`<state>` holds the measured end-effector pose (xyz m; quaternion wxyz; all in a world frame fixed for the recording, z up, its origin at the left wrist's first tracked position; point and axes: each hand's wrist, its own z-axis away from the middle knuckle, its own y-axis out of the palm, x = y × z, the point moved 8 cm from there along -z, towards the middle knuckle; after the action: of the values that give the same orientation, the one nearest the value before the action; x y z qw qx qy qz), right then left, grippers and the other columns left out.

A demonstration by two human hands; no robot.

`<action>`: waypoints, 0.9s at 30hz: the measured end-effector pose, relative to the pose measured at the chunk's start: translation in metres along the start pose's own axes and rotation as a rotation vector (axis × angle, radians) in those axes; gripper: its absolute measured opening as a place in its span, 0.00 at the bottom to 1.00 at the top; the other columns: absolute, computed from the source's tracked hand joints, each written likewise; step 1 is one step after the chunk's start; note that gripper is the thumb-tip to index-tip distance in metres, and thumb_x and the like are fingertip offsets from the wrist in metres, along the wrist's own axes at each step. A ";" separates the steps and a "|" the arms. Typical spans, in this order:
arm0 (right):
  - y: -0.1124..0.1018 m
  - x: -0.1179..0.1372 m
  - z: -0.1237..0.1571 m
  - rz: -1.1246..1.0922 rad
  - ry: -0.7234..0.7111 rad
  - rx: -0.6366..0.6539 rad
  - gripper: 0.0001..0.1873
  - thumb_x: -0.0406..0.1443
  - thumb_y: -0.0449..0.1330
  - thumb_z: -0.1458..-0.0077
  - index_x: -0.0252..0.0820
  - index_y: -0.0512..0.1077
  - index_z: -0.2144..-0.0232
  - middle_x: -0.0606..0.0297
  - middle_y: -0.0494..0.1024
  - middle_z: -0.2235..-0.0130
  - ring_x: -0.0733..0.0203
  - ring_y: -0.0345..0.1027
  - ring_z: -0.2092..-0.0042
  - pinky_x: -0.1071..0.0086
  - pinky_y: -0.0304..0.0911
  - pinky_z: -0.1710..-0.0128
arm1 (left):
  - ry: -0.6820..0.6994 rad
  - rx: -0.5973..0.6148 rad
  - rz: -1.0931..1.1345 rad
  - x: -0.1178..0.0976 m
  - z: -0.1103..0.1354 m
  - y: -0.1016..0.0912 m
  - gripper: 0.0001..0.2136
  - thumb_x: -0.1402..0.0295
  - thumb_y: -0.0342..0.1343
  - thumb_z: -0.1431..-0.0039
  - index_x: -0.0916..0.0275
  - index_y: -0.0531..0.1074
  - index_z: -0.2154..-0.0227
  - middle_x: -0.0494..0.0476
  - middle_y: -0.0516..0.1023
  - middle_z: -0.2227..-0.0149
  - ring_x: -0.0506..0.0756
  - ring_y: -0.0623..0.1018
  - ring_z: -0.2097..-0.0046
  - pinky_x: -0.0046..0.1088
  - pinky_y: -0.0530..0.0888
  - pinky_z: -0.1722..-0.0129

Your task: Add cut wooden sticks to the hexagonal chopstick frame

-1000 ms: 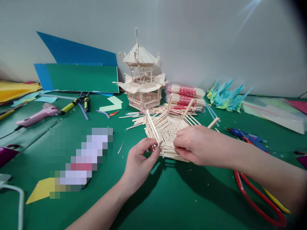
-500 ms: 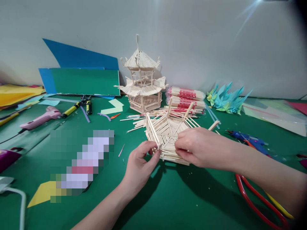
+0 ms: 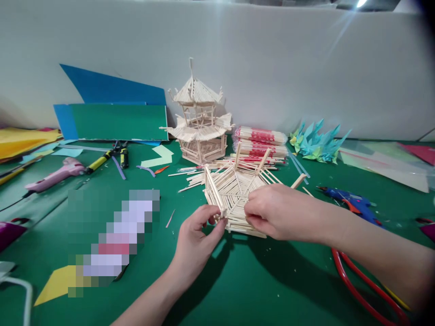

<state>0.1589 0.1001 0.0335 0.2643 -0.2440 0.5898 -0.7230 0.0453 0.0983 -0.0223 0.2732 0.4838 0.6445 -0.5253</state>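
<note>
In front of me is a many-sided base [image 3: 239, 190] built of thin wooden sticks, with short upright posts at its corners. My left hand [image 3: 202, 231] pinches the near-left corner post [image 3: 222, 212], where rail sticks run back along the left side. My right hand [image 3: 272, 210] is closed at the near-right side of the base; its fingertips are turned away, and whatever they grip is hidden. Behind the base stands a two-tiered stick pagoda [image 3: 200, 131] with flared roofs. Loose sticks [image 3: 197, 179] lie between the two.
Red-labelled stick packs [image 3: 260, 142] lie by the wall, left of folded blue paper [image 3: 319, 142]. A blue glue gun [image 3: 353, 203] and red-handled scissors [image 3: 350, 276] are at right. A pink glue gun [image 3: 56, 175], yellow-black pliers [image 3: 102, 162] and leaning boards [image 3: 118, 122] are at left.
The view has tilted up slightly, so things sit lower in the picture. Both hands keep nearly the same hold on the base.
</note>
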 end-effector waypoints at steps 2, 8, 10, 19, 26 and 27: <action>0.001 0.000 0.000 -0.008 -0.007 -0.002 0.11 0.31 0.51 0.49 0.39 0.70 0.80 0.62 0.74 0.76 0.63 0.65 0.72 0.71 0.52 0.73 | 0.004 -0.005 0.008 -0.001 0.000 -0.001 0.04 0.72 0.54 0.48 0.64 0.72 0.71 0.54 0.74 0.72 0.51 0.70 0.71 0.26 0.67 0.70; 0.010 -0.003 0.004 -0.052 -0.035 -0.059 0.11 0.31 0.50 0.48 0.41 0.66 0.80 0.66 0.71 0.76 0.64 0.64 0.72 0.71 0.52 0.73 | 0.060 -0.095 0.036 -0.010 0.005 -0.003 0.05 0.75 0.53 0.49 0.65 0.73 0.72 0.54 0.74 0.74 0.50 0.71 0.72 0.24 0.68 0.72; 0.015 -0.005 0.003 -0.055 -0.051 -0.056 0.12 0.31 0.49 0.47 0.41 0.66 0.80 0.66 0.70 0.76 0.63 0.63 0.72 0.71 0.52 0.73 | 0.062 -0.122 0.036 -0.010 0.007 -0.002 0.05 0.76 0.53 0.50 0.66 0.73 0.73 0.55 0.74 0.74 0.50 0.72 0.71 0.24 0.69 0.70; 0.024 -0.003 0.002 -0.058 -0.067 0.024 0.14 0.33 0.47 0.44 0.40 0.65 0.80 0.65 0.67 0.76 0.63 0.63 0.73 0.70 0.54 0.74 | 0.056 -0.194 0.087 -0.005 0.011 -0.004 0.04 0.77 0.54 0.52 0.67 0.73 0.75 0.55 0.74 0.76 0.51 0.71 0.72 0.25 0.69 0.70; 0.024 -0.004 0.002 -0.068 -0.058 0.029 0.13 0.32 0.48 0.44 0.40 0.64 0.79 0.66 0.67 0.76 0.64 0.63 0.73 0.71 0.53 0.73 | 0.050 -0.182 0.092 -0.002 0.011 0.000 0.04 0.77 0.54 0.51 0.66 0.73 0.73 0.56 0.74 0.74 0.51 0.72 0.72 0.26 0.70 0.70; 0.023 -0.004 0.002 -0.062 -0.058 0.025 0.13 0.32 0.48 0.45 0.40 0.64 0.80 0.66 0.67 0.76 0.64 0.63 0.73 0.71 0.53 0.74 | 0.051 -0.177 0.090 -0.001 0.011 0.000 0.04 0.77 0.54 0.51 0.67 0.73 0.73 0.56 0.74 0.73 0.51 0.72 0.72 0.26 0.70 0.70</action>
<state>0.1652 0.0978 0.0107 0.2619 -0.2795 0.5649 -0.7308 0.0442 0.0870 -0.0245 0.3216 0.4993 0.6726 -0.4414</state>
